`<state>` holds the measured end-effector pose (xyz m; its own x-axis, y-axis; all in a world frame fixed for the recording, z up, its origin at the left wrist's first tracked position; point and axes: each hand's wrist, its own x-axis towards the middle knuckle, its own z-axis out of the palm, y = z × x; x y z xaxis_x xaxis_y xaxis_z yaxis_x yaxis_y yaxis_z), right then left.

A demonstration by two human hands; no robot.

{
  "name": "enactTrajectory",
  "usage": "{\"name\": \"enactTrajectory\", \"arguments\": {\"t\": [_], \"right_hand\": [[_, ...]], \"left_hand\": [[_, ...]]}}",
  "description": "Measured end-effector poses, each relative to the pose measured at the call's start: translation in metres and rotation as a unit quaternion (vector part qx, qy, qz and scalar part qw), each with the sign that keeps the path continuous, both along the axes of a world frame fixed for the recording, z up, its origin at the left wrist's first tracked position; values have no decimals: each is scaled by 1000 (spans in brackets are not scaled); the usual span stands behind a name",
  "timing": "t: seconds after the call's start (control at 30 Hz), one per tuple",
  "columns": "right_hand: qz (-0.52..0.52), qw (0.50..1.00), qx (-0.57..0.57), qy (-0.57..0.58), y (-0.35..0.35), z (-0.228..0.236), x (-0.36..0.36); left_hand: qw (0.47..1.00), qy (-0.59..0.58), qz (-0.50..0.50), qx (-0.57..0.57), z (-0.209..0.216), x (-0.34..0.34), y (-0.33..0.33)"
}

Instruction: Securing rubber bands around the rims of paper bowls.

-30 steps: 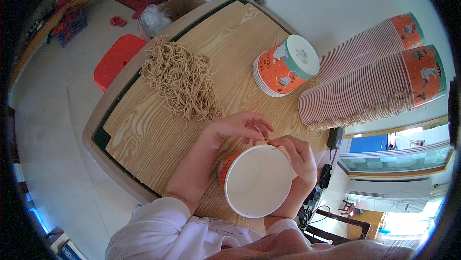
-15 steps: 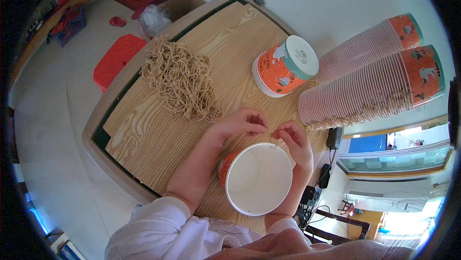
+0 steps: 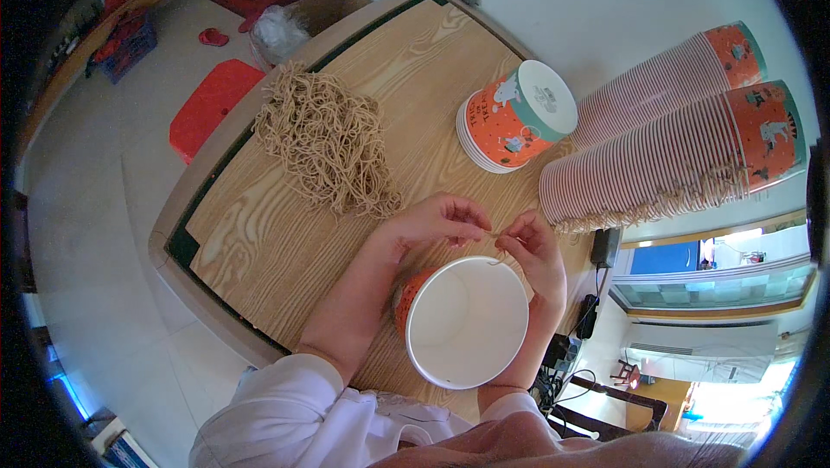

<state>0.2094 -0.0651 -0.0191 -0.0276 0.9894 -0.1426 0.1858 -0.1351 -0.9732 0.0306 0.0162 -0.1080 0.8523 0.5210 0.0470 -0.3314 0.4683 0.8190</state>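
Hands (image 3: 536, 259) pinch cord (image 3: 493, 235) beyond the tub rim (image 3: 471, 259), open tabletop (image 3: 419, 122) ahead.

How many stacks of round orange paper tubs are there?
3: the short stack right of centre; to its right, the front tall stack and the rear tall stack. More may hide behind.

The string (image 3: 494, 234) between the left hand (image 3: 443, 221) and right hand (image 3: 533, 247) is too thin to tell whether it is knotted. The bucket (image 3: 467, 323) hides part of the right forearm (image 3: 533, 342). The nearer stack (image 3: 644, 157) covers some of the farther stack (image 3: 653, 83). The table (image 3: 415, 70) blocks part of the red stool (image 3: 210, 105); the lower edge cuts off the white shirt (image 3: 268, 412).
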Motion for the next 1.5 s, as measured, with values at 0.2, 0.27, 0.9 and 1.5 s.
{"name": "enactTrajectory", "arguments": {"t": [0.2,0.27,0.9,1.5], "right_hand": [[11,1000,12,-13,-3,3,1],[9,1000,18,-15,-3,2,4],[101,986,76,-108,13,-26,12],[261,955,80,-112,-3,8,10]], "left_hand": [[1000,-11,6,17,-3,4,-2],[1000,-18,7,16,-3,4,-2],[990,83,86,75,-20,19,0],[915,241,220,237,-29,23,-1]]}}
